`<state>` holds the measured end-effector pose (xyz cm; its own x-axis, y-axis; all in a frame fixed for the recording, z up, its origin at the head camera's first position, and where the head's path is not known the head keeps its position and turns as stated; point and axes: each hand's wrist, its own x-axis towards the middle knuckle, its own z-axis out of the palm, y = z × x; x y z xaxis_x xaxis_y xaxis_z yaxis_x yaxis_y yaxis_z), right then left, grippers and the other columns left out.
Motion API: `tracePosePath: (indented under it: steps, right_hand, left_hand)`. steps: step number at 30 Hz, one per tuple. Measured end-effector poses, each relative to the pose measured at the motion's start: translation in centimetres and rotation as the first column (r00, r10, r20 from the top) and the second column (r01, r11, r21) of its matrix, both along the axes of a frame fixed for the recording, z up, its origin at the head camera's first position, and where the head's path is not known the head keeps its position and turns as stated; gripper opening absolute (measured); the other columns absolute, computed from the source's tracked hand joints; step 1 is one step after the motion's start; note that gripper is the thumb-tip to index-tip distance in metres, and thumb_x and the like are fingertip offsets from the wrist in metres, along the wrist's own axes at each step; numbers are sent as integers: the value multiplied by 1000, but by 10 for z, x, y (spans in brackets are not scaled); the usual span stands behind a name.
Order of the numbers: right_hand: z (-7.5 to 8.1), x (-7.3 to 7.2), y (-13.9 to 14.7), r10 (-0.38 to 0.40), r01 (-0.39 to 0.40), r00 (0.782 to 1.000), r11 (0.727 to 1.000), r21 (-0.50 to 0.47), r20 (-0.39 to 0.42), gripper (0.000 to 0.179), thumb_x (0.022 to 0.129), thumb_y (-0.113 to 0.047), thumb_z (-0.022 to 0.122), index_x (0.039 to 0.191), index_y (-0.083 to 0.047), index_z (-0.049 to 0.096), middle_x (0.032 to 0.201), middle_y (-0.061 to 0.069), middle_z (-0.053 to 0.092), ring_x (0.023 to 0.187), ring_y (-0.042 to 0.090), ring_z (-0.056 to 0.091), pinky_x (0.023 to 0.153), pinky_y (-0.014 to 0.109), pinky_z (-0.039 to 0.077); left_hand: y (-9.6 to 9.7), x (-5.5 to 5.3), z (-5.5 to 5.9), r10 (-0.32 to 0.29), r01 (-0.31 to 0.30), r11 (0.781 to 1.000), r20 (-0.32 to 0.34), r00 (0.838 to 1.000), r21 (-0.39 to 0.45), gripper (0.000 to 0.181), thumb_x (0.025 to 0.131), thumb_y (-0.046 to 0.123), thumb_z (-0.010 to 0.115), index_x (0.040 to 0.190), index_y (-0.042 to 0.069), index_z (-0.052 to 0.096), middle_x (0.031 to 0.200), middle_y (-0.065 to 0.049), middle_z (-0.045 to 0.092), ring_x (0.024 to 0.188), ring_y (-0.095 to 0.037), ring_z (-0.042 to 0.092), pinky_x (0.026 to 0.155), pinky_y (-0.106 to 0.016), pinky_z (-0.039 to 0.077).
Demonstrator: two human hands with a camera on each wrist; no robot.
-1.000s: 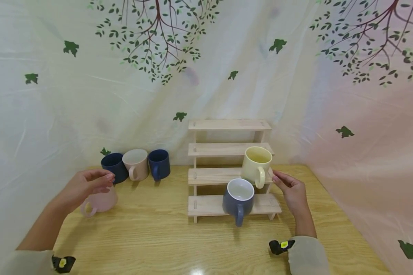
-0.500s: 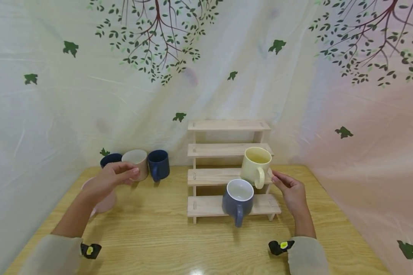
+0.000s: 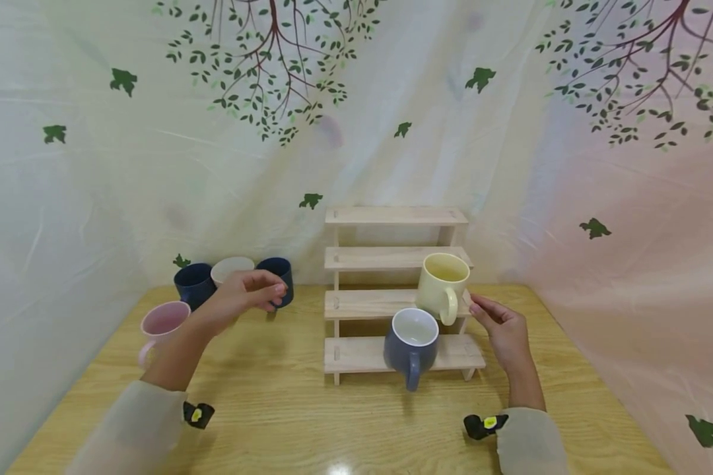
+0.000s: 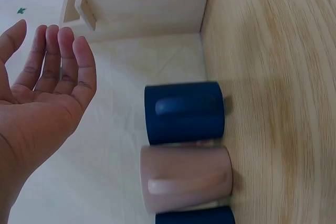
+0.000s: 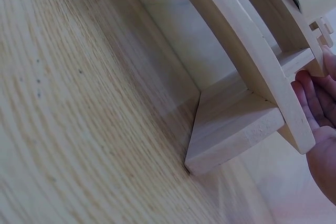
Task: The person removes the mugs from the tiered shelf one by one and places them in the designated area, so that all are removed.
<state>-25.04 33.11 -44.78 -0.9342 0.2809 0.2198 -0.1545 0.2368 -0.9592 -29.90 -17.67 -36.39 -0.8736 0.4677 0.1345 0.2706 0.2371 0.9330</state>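
My left hand [image 3: 240,302] hovers in front of a navy mug [image 3: 288,282], partly hiding it in the head view. In the left wrist view its slightly bent fingers are apart from the mug and hold nothing. My right hand [image 3: 505,333] pinches the right end of a tiered wooden display rack [image 3: 356,353], thumb above the board and fingertips below it in the right wrist view. On that rack, a yellow mug [image 3: 430,290] stands on the second step from the bottom, and a grey-blue mug [image 3: 399,349] on the lowest.
Left of the navy mug stand a beige mug [image 4: 184,169] and another dark blue mug [image 3: 193,285]. A pink mug [image 3: 162,324] is nearer the front, beside my left forearm. The wooden table [image 3: 297,415] meets a leaf-printed cloth [image 3: 226,178] at the back and sides.
My left hand has moved right, from above the pink mug past the beige one to the navy mug. My right hand, the rack and the mugs have stayed in place.
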Motion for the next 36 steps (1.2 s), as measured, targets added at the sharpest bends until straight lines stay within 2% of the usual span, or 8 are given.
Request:
tracePosePath:
  steps: [5, 12, 18, 22, 28, 33, 36]
  right_hand:
    - [-2, 0, 0, -1, 1, 1000, 1000, 16, 8, 49, 98, -33, 72, 135, -2, 65, 119, -11, 70, 104, 0, 64, 87, 11, 52]
    - [-1, 0, 0, -1, 0, 1000, 1000, -8, -24, 49, 97, -30, 73, 134, 1, 65, 113, -14, 72, 102, 0, 65, 86, 11, 53]
    - [-1, 1, -1, 3, -5, 999, 999, -36, -51, 47, 95, -24, 75, 132, 4, 65, 110, -12, 74, 98, -1, 65, 83, 12, 54]
    - [-1, 1, -1, 1, -3, 999, 999, -36, -45, 47, 95, -24, 75, 132, 3, 66, 111, -12, 74, 98, 0, 66, 84, 12, 54]
    - [-1, -2, 0, -3, 2, 999, 999, -34, -35, 46, 95, -24, 76, 132, 3, 66, 109, -14, 74, 97, -1, 66, 83, 12, 54]
    - [-1, -1, 0, 3, -4, 999, 1000, -26, -35, 47, 95, -24, 76, 133, 3, 65, 110, -14, 74, 97, -1, 66, 84, 12, 54]
    - [-1, 0, 1, -1, 0, 999, 1000, -25, -36, 46, 95, -23, 76, 132, 3, 66, 109, -15, 74, 97, -2, 66, 84, 12, 54]
  left_hand:
    - [23, -2, 0, -31, 31, 1000, -8, 999, -3, 29, 101, 27, 68, 115, 2, 68, 102, -11, 69, 95, -26, 69, 85, -41, 61]
    - [64, -4, 3, -95, 95, 993, -4, 996, 73, 30, 101, 23, 68, 119, -2, 67, 112, -21, 67, 104, -36, 65, 92, -47, 58]
    - [96, -5, 0, -149, 147, 985, 10, 989, 93, 32, 101, 20, 68, 121, -6, 66, 113, -29, 63, 97, -27, 64, 89, -46, 59]
    - [112, -3, 0, -185, 184, 978, -4, 983, 98, 33, 100, 17, 69, 121, -8, 65, 114, -32, 62, 98, -31, 65, 88, -44, 60]
    - [134, 1, 3, -236, 239, 969, -50, 970, 69, 27, 100, 16, 69, 119, -2, 69, 114, -24, 66, 101, -44, 65, 88, -48, 60]
    - [153, 7, 8, -234, 235, 972, -61, 970, 5, 22, 98, 23, 72, 115, 9, 72, 110, -12, 70, 99, -37, 67, 86, -40, 61]
    - [166, 11, 13, -244, 244, 970, -62, 968, -12, 23, 98, 25, 72, 115, 10, 73, 109, -9, 71, 98, -32, 67, 85, -36, 61]
